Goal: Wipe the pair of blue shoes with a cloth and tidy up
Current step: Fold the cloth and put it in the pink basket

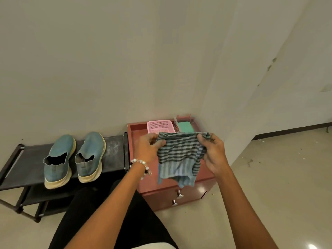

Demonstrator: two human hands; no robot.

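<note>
Both hands hold the striped cloth (179, 155) up over a reddish cabinet (179, 196) in a pale-walled corner.
The left hand (149, 146) and right hand (213, 151) each pinch a top corner. The blue shoes (75, 159) sit side by side on a black rack (27, 169); a pink basket (159, 126) stands on the cabinet.

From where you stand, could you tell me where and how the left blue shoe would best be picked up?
Grip the left blue shoe at its heel collar, coming from above and the near side. Its opening faces up and its heel points toward the person, so fingers could slip inside and pinch the rim. It sits flat on the black rack, close beside the other shoe, leaving little room between them.
</note>
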